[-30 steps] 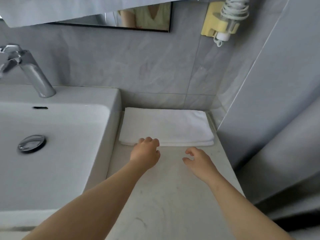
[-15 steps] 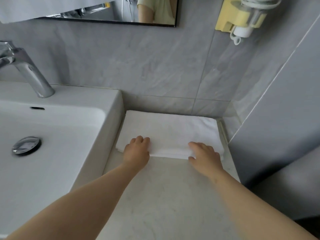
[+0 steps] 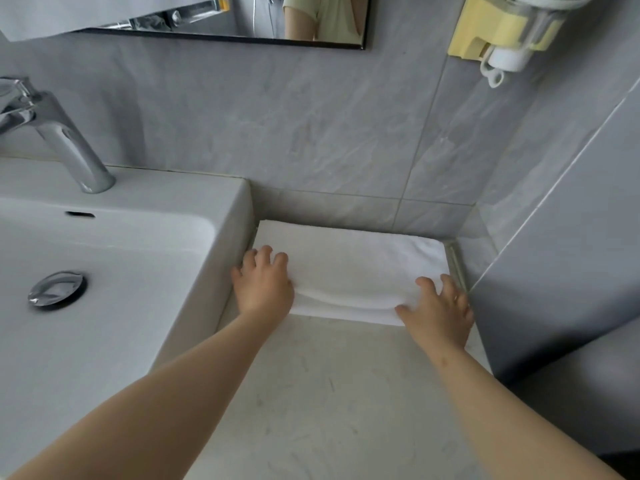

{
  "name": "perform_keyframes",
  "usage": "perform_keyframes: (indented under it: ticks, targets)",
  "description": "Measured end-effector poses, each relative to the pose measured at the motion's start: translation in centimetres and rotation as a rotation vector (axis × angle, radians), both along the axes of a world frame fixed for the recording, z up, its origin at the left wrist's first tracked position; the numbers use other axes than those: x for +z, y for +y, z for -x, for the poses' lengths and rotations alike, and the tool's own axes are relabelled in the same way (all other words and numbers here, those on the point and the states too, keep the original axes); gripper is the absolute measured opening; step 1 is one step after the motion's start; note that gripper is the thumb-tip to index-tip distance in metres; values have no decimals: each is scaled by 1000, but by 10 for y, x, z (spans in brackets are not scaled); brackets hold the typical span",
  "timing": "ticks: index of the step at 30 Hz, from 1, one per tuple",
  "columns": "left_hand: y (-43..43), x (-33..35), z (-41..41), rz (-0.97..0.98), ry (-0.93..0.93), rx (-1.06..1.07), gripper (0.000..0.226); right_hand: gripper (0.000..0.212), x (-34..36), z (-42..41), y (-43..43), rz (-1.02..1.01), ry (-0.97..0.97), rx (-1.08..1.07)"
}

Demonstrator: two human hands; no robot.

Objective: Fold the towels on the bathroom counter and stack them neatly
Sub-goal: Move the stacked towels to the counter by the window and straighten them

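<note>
A folded white towel (image 3: 349, 271) lies on the pale counter (image 3: 329, 393), pushed back against the grey tiled wall between the sink and the right wall. My left hand (image 3: 265, 284) rests on the towel's near left corner with its fingers spread on top. My right hand (image 3: 438, 308) presses on the near right corner, fingers spread on top and thumb at the front edge. Between my hands the top layer bulges a little above the lower layers. I cannot see whether any fingertip is under a layer.
A white sink (image 3: 104, 271) with a chrome faucet (image 3: 59, 133) and a drain plug (image 3: 57, 288) fills the left. A yellow wall holder (image 3: 498, 29) hangs at the upper right, a mirror (image 3: 242, 19) above. A grey wall (image 3: 561, 271) bounds the counter's right side.
Both hands moved forward from the bare counter onto the towel, then apart to its near corners. The towel's top layer now bulges between them.
</note>
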State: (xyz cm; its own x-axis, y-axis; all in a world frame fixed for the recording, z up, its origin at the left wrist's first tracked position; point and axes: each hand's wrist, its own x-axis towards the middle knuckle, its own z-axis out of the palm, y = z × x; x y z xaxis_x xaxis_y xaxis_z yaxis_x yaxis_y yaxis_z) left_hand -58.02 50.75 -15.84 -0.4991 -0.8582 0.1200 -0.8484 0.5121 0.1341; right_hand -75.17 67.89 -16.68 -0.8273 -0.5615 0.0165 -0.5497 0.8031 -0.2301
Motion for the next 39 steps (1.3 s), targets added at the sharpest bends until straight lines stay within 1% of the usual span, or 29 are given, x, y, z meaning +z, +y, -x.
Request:
perform_keyframes:
  ticks: [2,5,7,9,12,14,15,17,19,22,25,28,29,30,31,32,35,39]
  targets:
    - [-1,6,4,-61,149,98,44,59,0,-1,0,70,-39,-74]
    - [-5,12,8,-268,413,264,58,74,0,-1,0,251,-128,-234]
    - [-7,13,9,-386,567,346,61,80,0,0,-1,412,-208,-307]
    - [-7,14,12,-502,732,398,64,85,0,3,-2,616,-344,-389]
    - [-10,16,15,-750,1016,548,65,90,0,10,-4,886,-554,-511]
    - [-15,19,15,-931,1235,663,66,89,-2,14,-4,993,-634,-575]
    - [-17,19,15,-983,1318,696,64,87,-3,16,-5,1028,-661,-596]
    - [-22,21,13,-1019,1396,719,53,84,-4,20,-8,1082,-698,-626]
    - [-27,21,11,-1029,1402,730,36,80,-4,25,-12,1112,-723,-660]
    - [-32,25,11,-1086,1374,752,29,70,-3,35,-19,1114,-804,-710]
    - [-38,23,13,-1112,1148,763,30,56,-4,44,-23,1072,-929,-699]
    - [-45,17,13,-989,919,686,39,35,-4,48,-21,1044,-964,-655]
    - [-46,17,14,-945,865,656,36,28,-3,48,-21,1043,-967,-637]
    - [-47,16,15,-903,840,634,27,24,-2,48,-20,1040,-966,-614]
    - [-46,15,15,-859,827,615,18,23,-1,46,-20,1031,-964,-580]
    - [-43,13,15,-808,844,607,16,21,1,44,-20,1019,-958,-541]
    - [-32,12,15,-676,936,606,23,17,10,35,-21,1006,-918,-450]
    - [-19,26,16,-603,995,486,24,16,27,21,-23,1050,-858,-362]
